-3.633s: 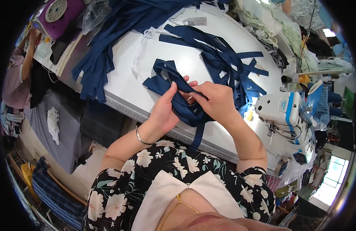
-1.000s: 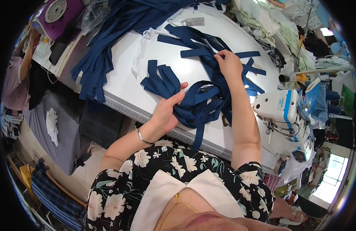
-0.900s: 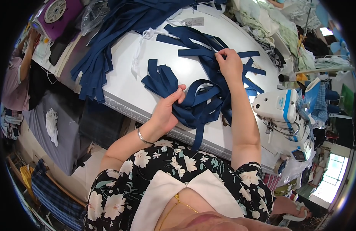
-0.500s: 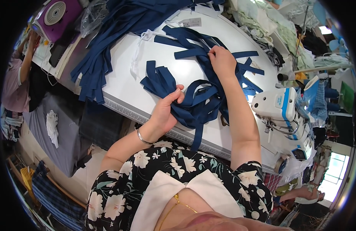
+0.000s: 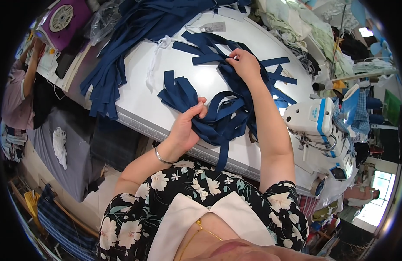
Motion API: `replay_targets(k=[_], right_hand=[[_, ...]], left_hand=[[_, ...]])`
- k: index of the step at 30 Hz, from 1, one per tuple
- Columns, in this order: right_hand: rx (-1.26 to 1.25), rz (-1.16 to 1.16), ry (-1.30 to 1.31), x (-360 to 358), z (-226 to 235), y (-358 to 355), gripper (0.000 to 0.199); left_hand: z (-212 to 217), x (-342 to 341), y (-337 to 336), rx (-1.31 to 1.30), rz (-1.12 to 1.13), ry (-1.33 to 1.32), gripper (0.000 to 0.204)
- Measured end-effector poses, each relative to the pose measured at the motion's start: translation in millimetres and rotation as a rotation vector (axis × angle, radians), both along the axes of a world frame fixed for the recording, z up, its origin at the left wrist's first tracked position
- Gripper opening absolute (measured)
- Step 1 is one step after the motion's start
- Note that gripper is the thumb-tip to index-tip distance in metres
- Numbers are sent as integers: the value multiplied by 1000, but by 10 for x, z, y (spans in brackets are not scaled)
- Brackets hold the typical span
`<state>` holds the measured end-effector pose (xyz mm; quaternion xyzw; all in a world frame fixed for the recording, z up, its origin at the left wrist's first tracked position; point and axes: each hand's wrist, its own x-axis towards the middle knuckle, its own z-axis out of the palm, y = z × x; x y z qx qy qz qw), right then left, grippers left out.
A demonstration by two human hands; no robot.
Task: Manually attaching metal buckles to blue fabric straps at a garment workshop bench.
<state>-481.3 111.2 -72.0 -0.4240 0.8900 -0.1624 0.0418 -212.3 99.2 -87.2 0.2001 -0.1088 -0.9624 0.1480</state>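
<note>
Away from the sewing machine (image 5: 312, 115), the right hand (image 5: 245, 66) has edged left. Well left of the machine, the left hand (image 5: 186, 127) clasps a bunch (image 5: 179, 93) of navy strips; nearer the machine, the right pinches a loose strip (image 5: 207, 59), apparently singling it out. Next calls for drawing it free untangled. Both grips' undersides are hidden.

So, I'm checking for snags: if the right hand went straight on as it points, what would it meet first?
Past its pinched strip, the right hand would likely meet more navy strips; its height above them is unclear.
</note>
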Motion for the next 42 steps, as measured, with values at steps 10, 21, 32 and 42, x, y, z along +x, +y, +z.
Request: replay_targets(k=[10,21,32,42], right_hand=[[-410,205,-177,822,586,231,13],[-194,771,-321,1251,596,642,18],[92,172,60,285,106,-355,34],[-449,185,-146,715,757,60,16]], left_hand=[[-15,31,-25,-17,-7,25,32],[-36,8,-72,-108,91,67,30],[-84,-62,-59,-88,55,133,22],[-153,-18,-63,-128,58,126,28]])
